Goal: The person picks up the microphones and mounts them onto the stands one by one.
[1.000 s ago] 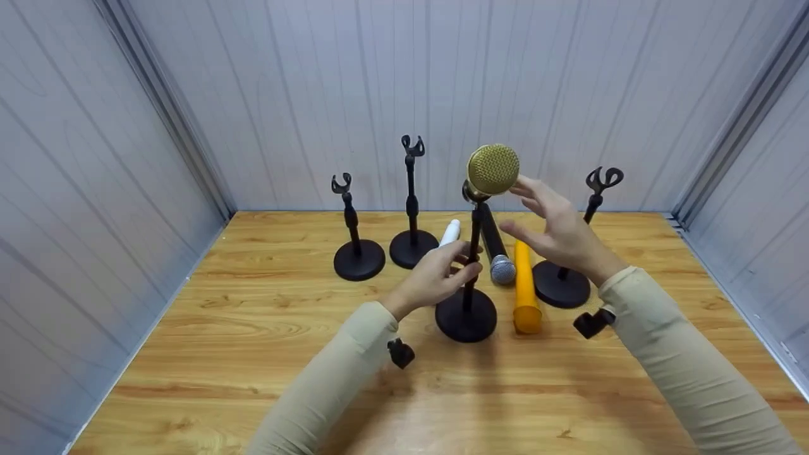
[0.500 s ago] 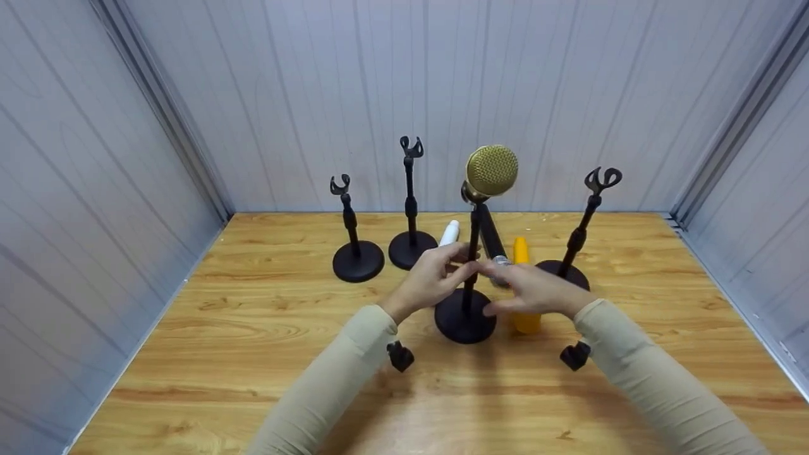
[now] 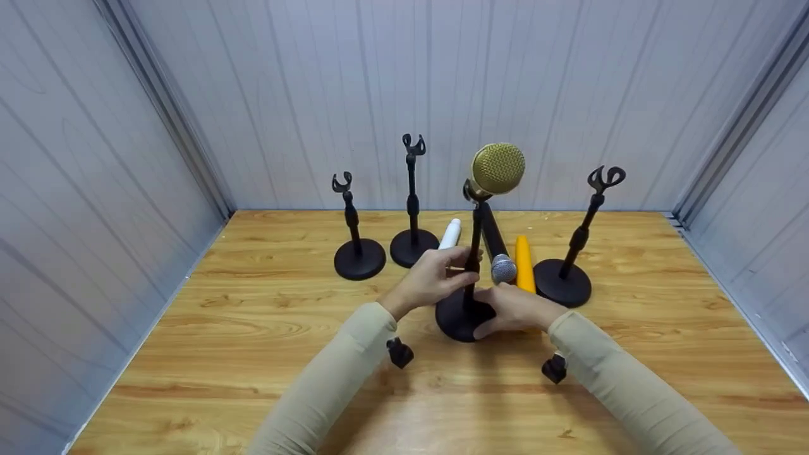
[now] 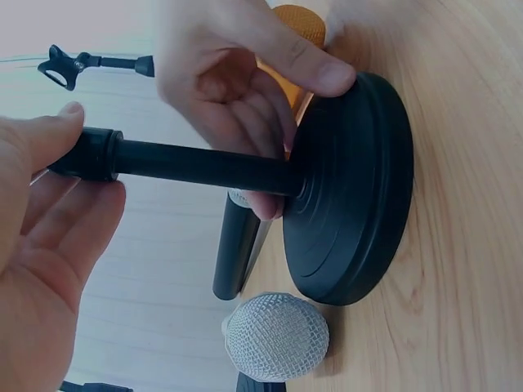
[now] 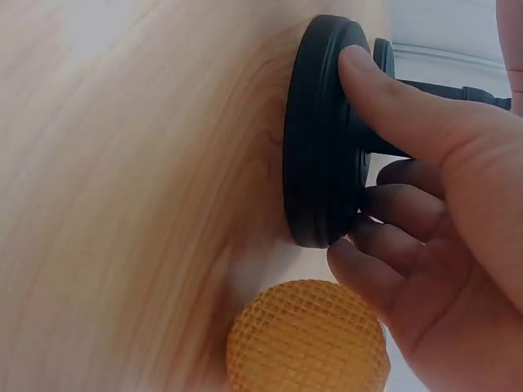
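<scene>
A gold-headed microphone (image 3: 498, 169) sits at the top of a black desktop microphone stand (image 3: 456, 321), which is upright on the wooden table. My left hand (image 3: 433, 278) pinches the pole at its collar (image 4: 88, 153), thumb on one side and fingers on the other. Lower down, my right hand (image 3: 515, 308) holds the round base (image 5: 323, 139), its thumb over the upper face and its fingers curled by the rim. Just beside that hand lies an orange microphone (image 3: 524, 268), whose mesh head (image 5: 306, 339) shows in the right wrist view.
Behind the held stand lie a black microphone with a silver head (image 3: 504, 268) and a white microphone (image 3: 450, 234). Two stands with forked clips, a shorter one (image 3: 359, 260) and a taller one (image 3: 414, 248), are at the left; another stand (image 3: 562, 282) is at the right. Panel walls surround the table.
My right hand has come down from beside the gold microphone's head to the stand's base and taken hold there. The left hand stays on the pole.
</scene>
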{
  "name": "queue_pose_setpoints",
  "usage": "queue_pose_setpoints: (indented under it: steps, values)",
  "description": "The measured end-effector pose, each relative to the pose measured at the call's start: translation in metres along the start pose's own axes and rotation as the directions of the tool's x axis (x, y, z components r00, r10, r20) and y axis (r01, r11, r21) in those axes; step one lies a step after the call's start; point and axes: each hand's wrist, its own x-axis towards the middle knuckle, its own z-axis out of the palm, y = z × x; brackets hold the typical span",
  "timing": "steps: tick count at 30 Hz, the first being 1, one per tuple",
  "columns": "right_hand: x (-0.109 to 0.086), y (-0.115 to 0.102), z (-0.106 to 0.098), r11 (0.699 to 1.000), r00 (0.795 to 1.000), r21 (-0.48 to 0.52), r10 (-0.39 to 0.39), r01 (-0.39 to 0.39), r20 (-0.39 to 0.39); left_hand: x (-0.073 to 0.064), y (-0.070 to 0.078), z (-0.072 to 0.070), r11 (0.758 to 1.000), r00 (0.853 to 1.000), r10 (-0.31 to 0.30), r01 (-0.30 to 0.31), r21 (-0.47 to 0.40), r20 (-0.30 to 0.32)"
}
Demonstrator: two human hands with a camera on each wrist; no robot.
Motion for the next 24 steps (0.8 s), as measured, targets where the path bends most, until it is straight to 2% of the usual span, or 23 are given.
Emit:
queue_pose_setpoints:
  steps: [3,8,13,21,24]
  values:
    - [0.0,-0.0008,-0.0003,1.0,1.0,0.001,0.023,-0.023,0.014,0.0021,-0.0009,-0.0003,1.0,0.999,-0.019,0.019,0.001,0.034]
    - [0.0,-0.0013,-0.0009,0.999,0.999,-0.005,0.044,-0.044,0.005,0.0056,0.0006,-0.0009,0.998,0.997,-0.067,0.067,-0.005,0.043]
    - [-0.0015,0.0001,-0.0011,0.998,0.998,-0.015,0.059,-0.059,-0.005,0.0085,0.0004,-0.0013,0.997,0.996,-0.069,0.07,-0.012,0.057]
    - [0.0027,-0.0019,0.0022,1.0,1.0,-0.021,0.0,0.0,-0.004,0.0017,-0.0031,-0.0035,0.995,0.996,-0.09,0.091,-0.039,0.01]
    - [0.0007,-0.001,0.0028,1.0,1.0,-0.027,0.011,-0.011,-0.015,0.004,-0.0034,-0.0015,0.996,0.997,-0.079,0.08,-0.031,0.017]
